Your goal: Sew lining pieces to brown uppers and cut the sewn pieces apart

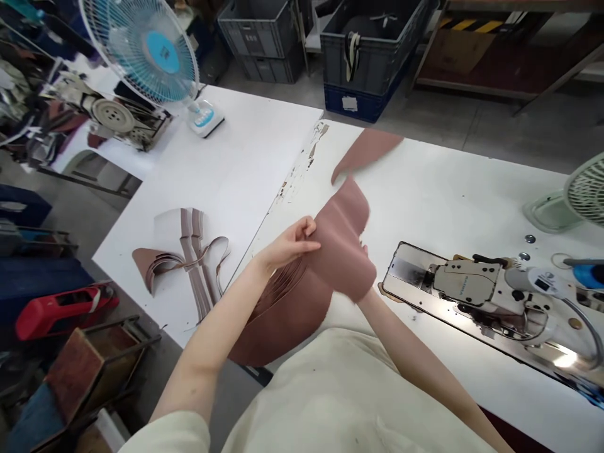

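A reddish-brown sheet piece, leather or fabric, is held up and bent between my two hands. My left hand is closed at its left edge, with thumb and forefinger near each other on the margin. Behind the piece, my right hand grips it from the right; only a bit of its fingers shows. Below lies a fanned stack of like brown pieces, partly covered by my left forearm. One more brown piece rests flat at the table's far edge.
A sewing machine is set into the white table on the right, near a green fan. Bundled brown and white strips lie left. A blue fan stands at the back left. Grey crates sit beyond.
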The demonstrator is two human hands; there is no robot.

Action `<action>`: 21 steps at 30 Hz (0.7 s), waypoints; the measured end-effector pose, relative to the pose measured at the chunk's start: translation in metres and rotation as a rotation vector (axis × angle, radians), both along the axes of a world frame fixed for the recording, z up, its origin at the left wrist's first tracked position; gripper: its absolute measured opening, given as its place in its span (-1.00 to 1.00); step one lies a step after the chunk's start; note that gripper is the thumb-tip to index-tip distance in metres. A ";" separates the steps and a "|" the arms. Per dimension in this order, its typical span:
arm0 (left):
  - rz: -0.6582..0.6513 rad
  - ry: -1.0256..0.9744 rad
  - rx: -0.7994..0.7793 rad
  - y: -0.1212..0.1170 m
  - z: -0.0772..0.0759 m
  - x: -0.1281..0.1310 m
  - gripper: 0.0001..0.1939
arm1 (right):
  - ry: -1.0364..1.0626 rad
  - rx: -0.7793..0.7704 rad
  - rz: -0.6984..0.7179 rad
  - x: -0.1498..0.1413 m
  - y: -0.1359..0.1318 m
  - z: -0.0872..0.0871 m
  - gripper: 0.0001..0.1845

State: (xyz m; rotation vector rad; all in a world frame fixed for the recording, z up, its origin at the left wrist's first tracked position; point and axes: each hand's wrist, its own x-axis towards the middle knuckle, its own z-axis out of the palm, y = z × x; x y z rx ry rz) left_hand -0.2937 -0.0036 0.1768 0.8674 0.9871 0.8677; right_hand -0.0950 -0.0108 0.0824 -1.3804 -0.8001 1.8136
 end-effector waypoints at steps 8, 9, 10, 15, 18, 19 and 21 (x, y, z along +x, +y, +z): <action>0.279 -0.271 -0.317 -0.161 0.003 -0.040 -0.54 | 0.213 -0.036 0.112 0.007 -0.024 0.033 -0.54; 0.328 -0.299 -0.315 -0.174 0.002 -0.045 -0.54 | 0.208 -0.047 0.202 0.012 -0.038 0.030 -0.54; 0.367 -0.327 -0.312 -0.186 0.001 -0.049 -0.53 | 0.197 -0.081 0.252 0.018 -0.052 0.027 -0.54; 0.441 -0.406 -0.382 -0.214 0.006 -0.049 -0.50 | 0.158 -0.312 0.273 0.032 -0.095 0.006 -0.58; 0.450 -0.418 -0.420 -0.222 0.007 -0.039 -0.49 | 0.156 -0.342 0.293 0.020 -0.086 0.000 -0.58; 0.442 -0.423 -0.421 -0.225 0.006 -0.037 -0.48 | 0.141 -0.336 0.267 0.014 -0.078 -0.001 -0.58; 0.415 -0.417 -0.426 -0.233 0.006 -0.036 -0.46 | 0.084 -0.307 0.177 0.002 -0.058 0.001 -0.57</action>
